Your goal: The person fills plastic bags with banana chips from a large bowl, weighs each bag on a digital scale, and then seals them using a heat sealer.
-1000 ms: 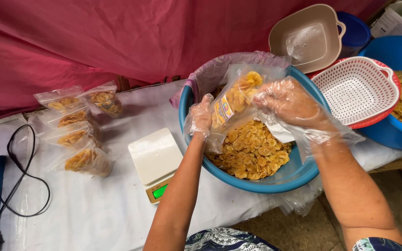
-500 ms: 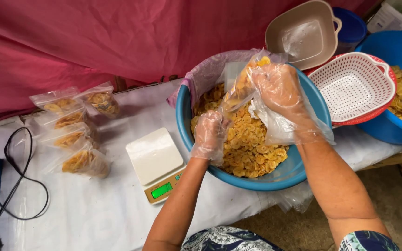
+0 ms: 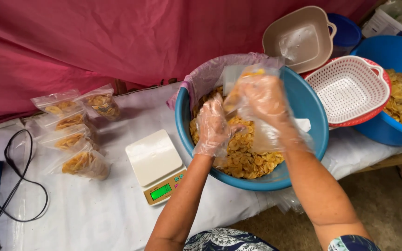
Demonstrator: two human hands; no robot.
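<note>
Over the blue basin, the gloved right hand grips a clear bag while the left hand, fingers curled, gathers banana chips; filling step, weighing likely follows.

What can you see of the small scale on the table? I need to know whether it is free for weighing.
The scale is a small cream-coloured kitchen scale, seemingly plastic, with a bare square platform and a lit green display on its front edge. It lies flat and turned at an angle on the white table cover, just left of the blue basin. Nothing rests on it; the left hand is in the basin.
</note>
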